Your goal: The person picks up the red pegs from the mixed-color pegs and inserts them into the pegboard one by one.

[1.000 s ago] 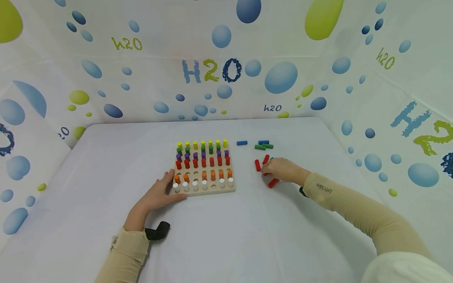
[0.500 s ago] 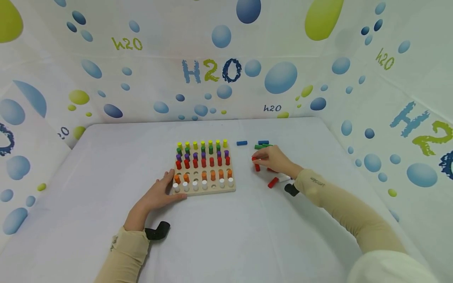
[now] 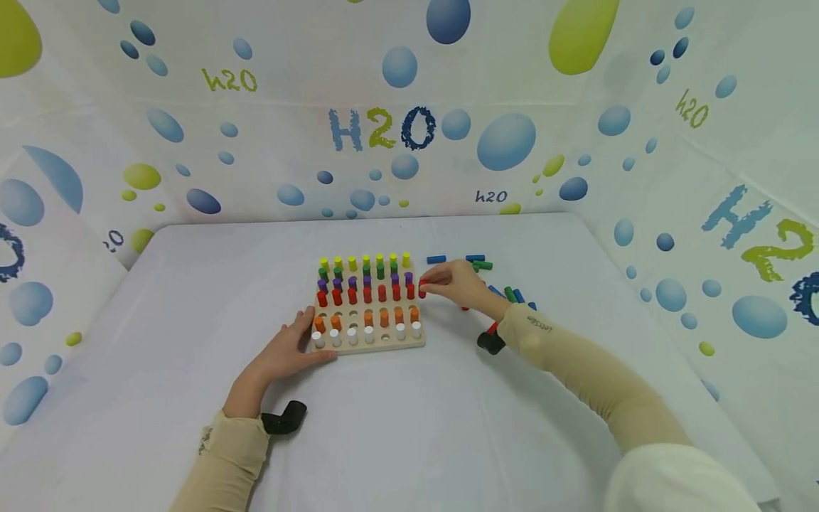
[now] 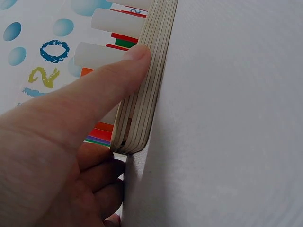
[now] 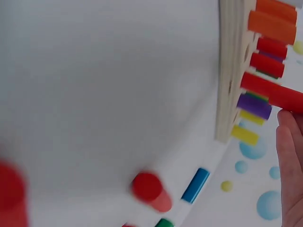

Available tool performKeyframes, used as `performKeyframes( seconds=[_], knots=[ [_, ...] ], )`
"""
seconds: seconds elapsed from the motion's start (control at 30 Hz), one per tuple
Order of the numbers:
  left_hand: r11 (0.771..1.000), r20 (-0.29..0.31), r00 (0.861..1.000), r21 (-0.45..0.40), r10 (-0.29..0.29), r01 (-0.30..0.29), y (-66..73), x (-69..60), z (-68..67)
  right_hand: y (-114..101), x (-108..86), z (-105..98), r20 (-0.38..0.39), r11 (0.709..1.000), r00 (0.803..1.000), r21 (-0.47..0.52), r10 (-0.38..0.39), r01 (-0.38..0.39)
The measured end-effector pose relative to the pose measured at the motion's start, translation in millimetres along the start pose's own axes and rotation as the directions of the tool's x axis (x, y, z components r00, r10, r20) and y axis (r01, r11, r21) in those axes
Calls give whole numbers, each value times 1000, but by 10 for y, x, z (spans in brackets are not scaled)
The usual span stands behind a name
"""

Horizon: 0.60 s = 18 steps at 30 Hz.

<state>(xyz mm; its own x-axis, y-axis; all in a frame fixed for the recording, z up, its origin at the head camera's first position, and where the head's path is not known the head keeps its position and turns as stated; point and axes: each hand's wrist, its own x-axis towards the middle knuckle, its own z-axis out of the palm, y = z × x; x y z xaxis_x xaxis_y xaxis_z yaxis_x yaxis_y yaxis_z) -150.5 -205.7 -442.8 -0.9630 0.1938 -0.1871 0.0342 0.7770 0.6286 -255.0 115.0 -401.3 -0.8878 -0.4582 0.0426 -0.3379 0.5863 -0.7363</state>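
Observation:
A wooden pegboard (image 3: 377, 346) holds rows of yellow, green, purple, red, orange and white pegs, with a few bare holes. My left hand (image 3: 281, 353) grips its near left corner; in the left wrist view the thumb (image 4: 113, 78) presses the front edge while the fingers bend along the side. At the board's right edge, my right hand (image 3: 462, 286) pinches a red peg (image 3: 422, 289) between thumb and fingers. In the right wrist view this red peg (image 5: 277, 92) stands out past the board's side, its far end close to the red row; contact cannot be told.
Loose pegs lie to the board's right: a blue peg (image 3: 436, 259), another blue peg (image 3: 475, 257), a green peg (image 3: 485, 266) and several more partly behind the right forearm. A loose red peg (image 5: 149, 189) shows in the right wrist view. White cloth (image 3: 397, 427) covers the table.
My right hand has picked up a red peg from the loose pile and carried it left to the board's right edge. The left hand has stayed at the corner.

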Motion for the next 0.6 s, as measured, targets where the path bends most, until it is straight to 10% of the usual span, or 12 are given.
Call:
performKeyframes(
  seconds=[0.6],
  knots=[
    [1000, 8, 1000, -1, 8, -8, 19, -11, -8, -555, 320, 567, 111, 996, 991, 71, -70, 62]
  ],
)
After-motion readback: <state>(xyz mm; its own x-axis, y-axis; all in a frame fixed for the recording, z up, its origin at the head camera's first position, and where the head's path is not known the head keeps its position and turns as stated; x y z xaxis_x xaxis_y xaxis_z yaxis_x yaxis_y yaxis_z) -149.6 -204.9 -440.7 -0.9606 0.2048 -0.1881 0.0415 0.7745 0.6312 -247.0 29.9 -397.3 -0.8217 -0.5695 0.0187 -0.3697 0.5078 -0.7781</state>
